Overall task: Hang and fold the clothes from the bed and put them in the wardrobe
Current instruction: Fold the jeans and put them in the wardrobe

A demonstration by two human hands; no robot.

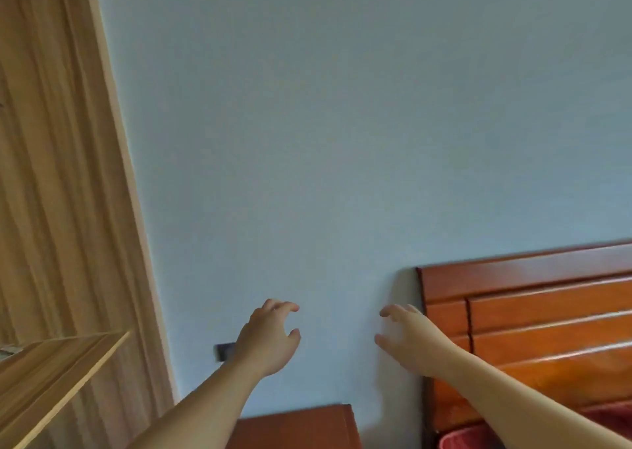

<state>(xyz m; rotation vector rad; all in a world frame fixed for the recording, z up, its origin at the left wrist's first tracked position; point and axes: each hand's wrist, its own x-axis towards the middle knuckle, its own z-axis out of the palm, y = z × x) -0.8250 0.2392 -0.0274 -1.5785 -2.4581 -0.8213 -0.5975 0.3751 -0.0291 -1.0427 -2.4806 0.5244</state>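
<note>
Nearest, at the bottom edge, sits the top of a reddish-brown bedside cabinet (301, 424), and to its right a strip of red bedding (472, 440) marks the bed; no clothes show on the small part of it in view. Two bare forearms reach up and forward from the bottom corners. The left hand (270, 337) hangs in the air in front of the wall, its grip loosely open, fingers gently curved and holding nothing. The right hand (407, 337) is level with it and well apart from it, its grip likewise relaxed and empty, just left of the headboard (533, 315). On the left stands the light wooden wardrobe (58, 175), with a shelf edge (65, 376) jutting out low down. A small dark wall socket (224, 351) peeks out behind the left wrist. Farthest is the plain pale blue wall (342, 123).
</note>
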